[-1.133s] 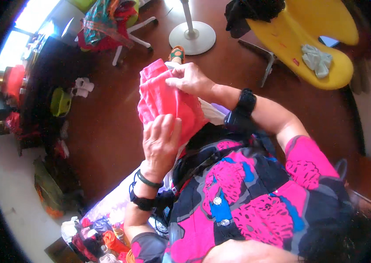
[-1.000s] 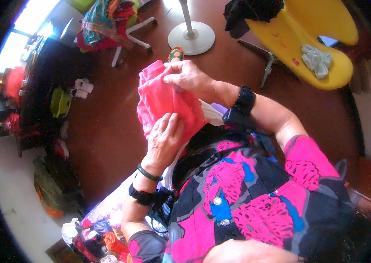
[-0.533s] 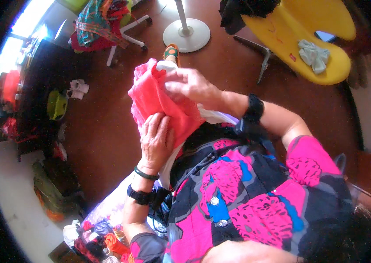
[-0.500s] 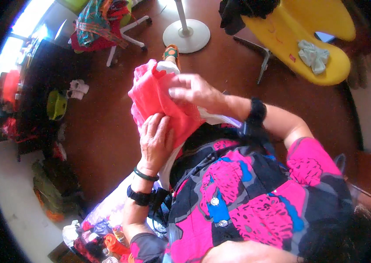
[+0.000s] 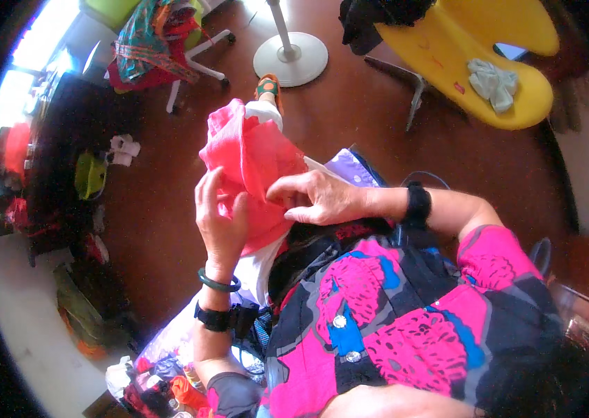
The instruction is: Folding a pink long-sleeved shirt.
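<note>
A crumpled coral-pink cloth point(image 5: 259, 160) is draped over my lap and leg, its far end gathered in loose folds. My left hand point(image 5: 220, 219) rests on its left side, fingers bent and the thumb standing apart from them. From the right, my right hand point(image 5: 319, 197) touches the middle of the cloth, fingers curved, with a gap between forefinger and thumb. White fabric shows under the cloth, and a lilac dotted piece point(image 5: 351, 167) lies just beyond my right hand. My foot in a green and orange shoe point(image 5: 267, 86) sticks out past the cloth.
A yellow chair point(image 5: 447, 63) holding a pale crumpled cloth point(image 5: 493, 83) stands at the far right. A white round stand base point(image 5: 301, 63) is ahead. Far left, clothes hang over a wheeled chair point(image 5: 197, 59). Mixed small garments point(image 5: 162, 390) are heaped at the lower left.
My right hand has drawn back toward me across the pink cloth. My left hand, flat on it before, has lifted its thumb and bent its fingers. The lilac piece shows more.
</note>
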Demonstrator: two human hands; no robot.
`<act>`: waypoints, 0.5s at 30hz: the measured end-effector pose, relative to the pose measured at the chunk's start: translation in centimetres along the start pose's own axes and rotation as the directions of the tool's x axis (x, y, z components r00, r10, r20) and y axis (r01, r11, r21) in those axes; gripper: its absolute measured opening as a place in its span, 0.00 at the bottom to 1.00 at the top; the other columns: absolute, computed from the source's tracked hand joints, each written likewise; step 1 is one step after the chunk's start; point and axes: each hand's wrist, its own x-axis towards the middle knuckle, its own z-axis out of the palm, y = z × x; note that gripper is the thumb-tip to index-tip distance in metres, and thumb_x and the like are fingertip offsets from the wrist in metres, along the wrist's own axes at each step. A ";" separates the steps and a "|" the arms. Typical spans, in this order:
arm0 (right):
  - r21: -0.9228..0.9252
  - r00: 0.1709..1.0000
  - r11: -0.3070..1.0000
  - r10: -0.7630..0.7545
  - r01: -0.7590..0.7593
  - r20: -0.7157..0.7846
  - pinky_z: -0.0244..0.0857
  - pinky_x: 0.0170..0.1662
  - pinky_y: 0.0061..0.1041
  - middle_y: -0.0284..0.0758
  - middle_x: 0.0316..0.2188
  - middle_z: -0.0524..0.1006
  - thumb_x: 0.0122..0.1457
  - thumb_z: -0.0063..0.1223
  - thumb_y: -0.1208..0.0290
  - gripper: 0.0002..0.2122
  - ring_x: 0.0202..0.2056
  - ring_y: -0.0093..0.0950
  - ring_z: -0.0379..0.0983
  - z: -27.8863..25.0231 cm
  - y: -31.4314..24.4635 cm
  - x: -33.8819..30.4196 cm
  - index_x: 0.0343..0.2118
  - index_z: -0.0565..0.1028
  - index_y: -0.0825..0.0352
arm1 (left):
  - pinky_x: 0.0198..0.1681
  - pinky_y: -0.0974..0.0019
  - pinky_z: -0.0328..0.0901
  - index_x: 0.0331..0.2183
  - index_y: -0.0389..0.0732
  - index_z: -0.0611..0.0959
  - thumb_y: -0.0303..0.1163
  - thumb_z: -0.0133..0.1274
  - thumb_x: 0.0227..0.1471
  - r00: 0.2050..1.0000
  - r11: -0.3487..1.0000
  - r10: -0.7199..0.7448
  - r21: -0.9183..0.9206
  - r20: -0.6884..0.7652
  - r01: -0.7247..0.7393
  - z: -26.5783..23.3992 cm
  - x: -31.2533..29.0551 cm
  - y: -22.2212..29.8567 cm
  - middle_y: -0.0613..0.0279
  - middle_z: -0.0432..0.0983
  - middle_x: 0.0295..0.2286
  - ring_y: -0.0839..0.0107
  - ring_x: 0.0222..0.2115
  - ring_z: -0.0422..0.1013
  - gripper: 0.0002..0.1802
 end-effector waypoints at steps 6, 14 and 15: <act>-0.048 0.999 0.998 -0.036 0.036 0.007 0.67 0.36 0.30 0.39 0.25 0.75 0.50 0.54 0.71 0.14 0.30 0.31 0.74 0.1 0.0 0.4 0.40 0.72 0.71 | 0.39 0.65 0.69 0.50 0.39 0.71 0.30 0.56 0.47 0.993 0.989 -0.112 -0.105 -0.028 0.108 0.1 4.5 -0.5 0.50 0.70 0.45 0.62 0.42 0.71 0.26; -0.005 0.999 0.999 0.035 -0.035 0.031 0.66 0.36 0.29 0.39 0.24 0.75 0.50 0.53 0.71 0.11 0.29 0.32 0.74 0.0 0.1 0.3 0.36 0.73 0.71 | 0.35 0.61 0.68 0.41 0.38 0.78 0.37 0.56 0.46 0.965 0.983 -0.140 0.152 0.222 0.107 1.0 10.6 -2.0 0.50 0.77 0.29 0.59 0.31 0.75 0.20; -0.005 0.999 0.999 0.037 -0.037 0.025 0.66 0.36 0.29 0.39 0.24 0.75 0.50 0.53 0.71 0.11 0.29 0.32 0.74 -0.1 0.4 0.2 0.36 0.73 0.71 | 0.35 0.62 0.68 0.37 0.37 0.80 0.36 0.57 0.45 0.960 0.978 -0.084 0.205 0.268 0.028 0.9 10.8 -1.6 0.50 0.78 0.28 0.58 0.30 0.75 0.17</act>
